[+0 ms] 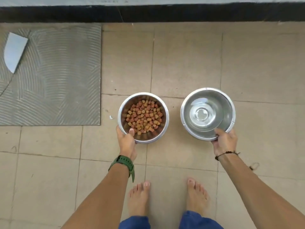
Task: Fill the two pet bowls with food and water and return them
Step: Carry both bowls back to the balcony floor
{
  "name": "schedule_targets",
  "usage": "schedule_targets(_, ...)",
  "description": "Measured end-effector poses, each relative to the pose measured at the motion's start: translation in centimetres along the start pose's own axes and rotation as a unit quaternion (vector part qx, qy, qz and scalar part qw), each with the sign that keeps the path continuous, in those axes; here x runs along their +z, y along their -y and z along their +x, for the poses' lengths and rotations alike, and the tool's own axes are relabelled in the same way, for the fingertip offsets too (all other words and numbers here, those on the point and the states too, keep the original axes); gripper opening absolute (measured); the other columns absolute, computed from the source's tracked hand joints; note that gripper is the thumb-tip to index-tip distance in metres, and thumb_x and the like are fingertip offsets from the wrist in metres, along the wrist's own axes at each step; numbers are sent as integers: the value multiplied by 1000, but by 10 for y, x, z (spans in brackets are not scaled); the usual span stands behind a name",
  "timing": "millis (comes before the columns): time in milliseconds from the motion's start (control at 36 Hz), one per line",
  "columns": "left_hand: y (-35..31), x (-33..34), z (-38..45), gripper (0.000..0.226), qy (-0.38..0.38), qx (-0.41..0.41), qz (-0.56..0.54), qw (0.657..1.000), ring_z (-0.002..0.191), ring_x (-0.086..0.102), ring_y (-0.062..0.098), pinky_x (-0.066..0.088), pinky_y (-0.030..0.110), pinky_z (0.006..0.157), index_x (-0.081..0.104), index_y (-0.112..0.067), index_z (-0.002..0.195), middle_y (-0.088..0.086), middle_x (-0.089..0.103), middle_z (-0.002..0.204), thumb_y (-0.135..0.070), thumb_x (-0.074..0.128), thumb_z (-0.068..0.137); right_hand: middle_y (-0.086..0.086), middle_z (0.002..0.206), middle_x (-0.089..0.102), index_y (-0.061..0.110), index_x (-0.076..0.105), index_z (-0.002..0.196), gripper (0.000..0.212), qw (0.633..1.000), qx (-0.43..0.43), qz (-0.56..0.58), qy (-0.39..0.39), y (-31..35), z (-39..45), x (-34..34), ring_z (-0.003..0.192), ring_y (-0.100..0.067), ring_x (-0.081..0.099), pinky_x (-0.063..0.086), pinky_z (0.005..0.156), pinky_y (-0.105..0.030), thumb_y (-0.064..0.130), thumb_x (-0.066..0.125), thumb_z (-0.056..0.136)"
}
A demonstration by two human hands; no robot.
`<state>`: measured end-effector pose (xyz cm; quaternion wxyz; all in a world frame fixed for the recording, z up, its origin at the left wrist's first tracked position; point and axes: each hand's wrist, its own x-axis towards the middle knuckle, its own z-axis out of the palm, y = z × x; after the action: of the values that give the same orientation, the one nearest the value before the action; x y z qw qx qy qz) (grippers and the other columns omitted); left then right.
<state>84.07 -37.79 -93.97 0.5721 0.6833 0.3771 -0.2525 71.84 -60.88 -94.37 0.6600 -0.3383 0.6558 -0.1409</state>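
1. Head view, the layout: two steel bowls sit side by side, apart, over a tiled floor. The food bowl holds kibble; the water bowl holds clear water. A grey mat lies well off to the left, and bare feet stand just behind the bowls.

2. The step in hand, as I judge it: setting both filled bowls down at their place on the floor. Whether the bases already touch the tiles I cannot tell.

3. Doing it well: keep the water bowl level, since tilting it would slop water over the rim. Lower both together, slowly, so each base meets the floor flat. Let go only once the weight is on the tiles. Slide the thumbs out upward instead of dragging them, or kibble may flick out and the water bowl may tip toward the near side.

4. Left hand: closed on the near rim of the food bowl, thumb hooked over the edge inside, close to the kibble; the other fingers are hidden under the bowl. A green watch is on that wrist.

5. Right hand: pinching the near rim of the water bowl, thumb over the lip, fingers curled beneath the outer wall. A narrow, firm grip. A thin bracelet circles the wrist.
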Motion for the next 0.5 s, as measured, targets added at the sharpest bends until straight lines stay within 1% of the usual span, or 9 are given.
schedule_targets(56,12,4,19,40,-6,-1,12,1000,117,49,24,49,48,95,39,-23,129,5,49,125,-1,41,95,4,81,59,25,56,82,41,1000,3,1,-9,-11,20,2,72,-11,57,52,57,-27,-15,47,80)
schedule_targets(139,24,7,35,42,-14,8,26,1000,117,48,23,47,48,97,39,-24,129,3,48,124,0,40,95,4,80,59,25,56,81,43,1000,-3,2,-23,-22,43,1,74,-12,57,50,59,-29,-16,47,79)
schedule_targets(250,36,5,45,43,-10,15,27,999,118,48,23,46,51,98,40,-27,126,1,48,124,2,40,94,7,77,62,25,59,81,43,1000,-5,1,-17,-32,57,-5,70,-8,59,50,56,-24,-16,47,78)
schedule_targets(278,38,4,47,41,-8,16,24,1000,119,48,23,46,52,99,41,-28,123,0,49,122,2,40,94,8,78,63,26,60,82,44,1000,-6,-1,-11,-34,60,-7,71,-7,59,51,58,-24,-16,47,78)
schedule_targets(306,39,4,46,40,-9,16,22,1000,118,48,23,46,52,99,42,-29,119,0,49,121,3,40,94,8,80,64,26,61,84,45,1000,-6,1,-9,-37,63,-9,74,-8,60,53,65,-25,-16,47,78)
schedule_targets(361,40,5,46,39,-11,15,16,1000,117,49,22,46,52,98,42,-31,114,0,49,119,3,39,94,7,84,65,27,63,85,47,1000,-8,8,-10,-42,68,-12,79,-10,61,53,81,-33,-17,47,77)
schedule_targets(389,41,5,46,39,-10,13,13,1000,116,49,22,46,51,98,42,-31,113,0,49,120,3,39,95,7,84,65,27,63,85,47,1000,-11,7,-13,-43,69,-12,80,-11,61,51,84,-37,-16,47,76)
schedule_targets(444,42,6,45,38,-8,13,8,1000,116,49,22,46,51,99,42,-31,113,0,49,120,3,39,95,6,84,65,27,63,85,46,1000,-14,1,-17,-44,71,-11,81,-13,61,51,85,-39,-16,49,76)
schedule_targets(500,44,6,46,39,-6,9,11,1000,117,49,22,46,51,99,42,-30,117,-1,49,119,2,39,95,6,84,64,26,62,85,44,1000,-15,0,-17,-42,68,-10,83,-14,61,52,81,-38,-15,51,76)
